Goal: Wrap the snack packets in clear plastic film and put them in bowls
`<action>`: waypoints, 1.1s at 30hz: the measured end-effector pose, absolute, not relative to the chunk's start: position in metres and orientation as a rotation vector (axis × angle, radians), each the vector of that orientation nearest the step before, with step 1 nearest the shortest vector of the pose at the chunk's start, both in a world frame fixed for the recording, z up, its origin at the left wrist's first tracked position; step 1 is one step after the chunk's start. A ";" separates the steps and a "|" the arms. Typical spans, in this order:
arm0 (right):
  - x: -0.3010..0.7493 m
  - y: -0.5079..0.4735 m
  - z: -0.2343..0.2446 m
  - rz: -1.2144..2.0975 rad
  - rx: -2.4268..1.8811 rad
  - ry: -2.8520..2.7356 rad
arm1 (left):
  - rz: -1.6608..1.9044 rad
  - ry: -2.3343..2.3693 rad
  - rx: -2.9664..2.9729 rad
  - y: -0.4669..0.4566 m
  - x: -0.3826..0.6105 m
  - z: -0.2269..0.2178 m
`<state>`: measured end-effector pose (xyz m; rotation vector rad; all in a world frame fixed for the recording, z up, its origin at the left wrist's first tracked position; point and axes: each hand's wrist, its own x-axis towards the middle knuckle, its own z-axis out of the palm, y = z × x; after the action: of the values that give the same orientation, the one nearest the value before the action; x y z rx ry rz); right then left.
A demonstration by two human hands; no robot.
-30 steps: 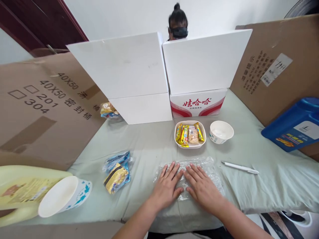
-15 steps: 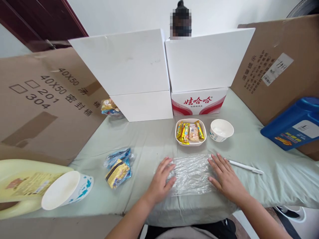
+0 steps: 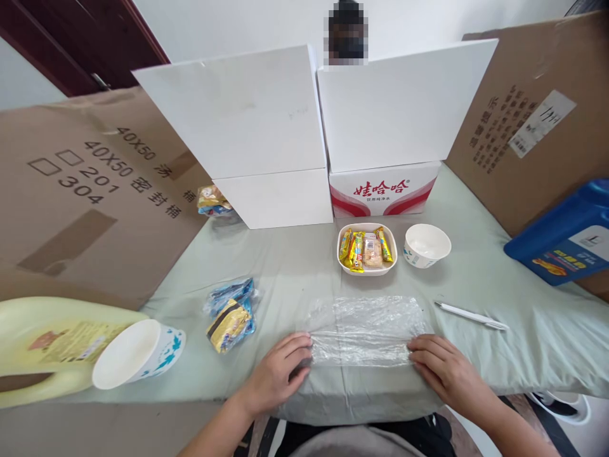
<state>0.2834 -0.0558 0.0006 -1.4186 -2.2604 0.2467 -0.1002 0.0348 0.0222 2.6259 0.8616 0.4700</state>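
Note:
A clear, wrinkled plastic bag (image 3: 364,330) lies flat on the cloth, with creases running sideways between my hands. At its left edge, my left hand (image 3: 280,368) has bent fingers closed on the plastic. My right hand (image 3: 447,368) grips the opposite edge, fingers curled over it; its thumb is mostly hidden. Beyond the bag sits a white tray (image 3: 366,272) of yellow-wrapped snacks (image 3: 356,252) and a pale packaged one (image 3: 372,252). A white pen (image 3: 471,315) lies to the right of the bag.
A paper bowl (image 3: 427,246) stands by the tray. Blue and gold packets (image 3: 231,317), a tilted paper bowl (image 3: 137,355) and a pale yellow jug (image 3: 57,343) are left. A blue bottle (image 3: 566,235) is right. White boxes (image 3: 276,197) and brown cartons (image 3: 85,190) surround the table.
Both hands have moved nearer to me and apart, from lying spread on the bag to gripping its side edges. The bag now looks stretched wider. The camera view has shifted slightly.

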 end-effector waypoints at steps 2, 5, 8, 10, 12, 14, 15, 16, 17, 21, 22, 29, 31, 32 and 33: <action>0.282 -0.053 0.006 0.292 -1.419 -2.242 | 0.525 0.856 2.627 0.037 -0.099 0.021; 0.281 -0.048 0.012 0.333 -1.457 -2.150 | 0.567 0.880 2.588 0.044 -0.096 0.023; 0.278 -0.039 0.010 0.379 -1.596 -2.014 | 0.593 1.003 2.539 0.057 -0.090 0.025; 0.277 -0.031 0.006 0.384 -1.705 -1.922 | 0.551 1.121 2.540 0.069 -0.085 0.025; 0.275 -0.021 0.002 0.329 -1.803 -1.839 | 0.455 1.261 2.543 0.082 -0.077 0.025; 0.272 -0.010 -0.003 0.228 -1.891 -1.785 | 0.326 1.397 2.545 0.094 -0.067 0.023; 0.271 -0.006 -0.005 0.175 -1.934 -1.776 | 0.266 1.451 2.547 0.098 -0.062 0.022; 0.270 -0.002 -0.008 0.124 -1.976 -1.776 | 0.218 1.494 2.550 0.102 -0.057 0.020; 0.269 0.002 -0.010 0.078 -2.018 -1.784 | 0.181 1.525 2.554 0.105 -0.053 0.018; 0.267 0.010 -0.018 -0.062 -2.164 -1.819 | 0.136 1.593 2.565 0.109 -0.042 0.010; 0.268 0.011 -0.018 -0.093 -2.183 -1.815 | 0.127 1.608 2.567 0.109 -0.041 0.010; 0.256 0.010 0.004 -0.339 -1.829 -1.900 | 0.535 1.619 2.716 0.089 -0.029 0.026; 0.239 0.011 0.006 -0.260 -1.641 -2.123 | 0.653 1.377 2.792 0.076 -0.016 0.024; 0.231 0.012 0.004 -0.210 -1.563 -2.244 | 0.625 1.242 2.821 0.069 -0.010 0.020; 0.224 0.014 0.000 -0.162 -1.516 -2.343 | 0.558 1.137 2.840 0.064 -0.005 0.015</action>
<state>0.2244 0.0141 -0.0002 -1.5165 -2.3432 -0.1621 -0.0045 0.0641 0.0145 2.8402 1.1368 0.5584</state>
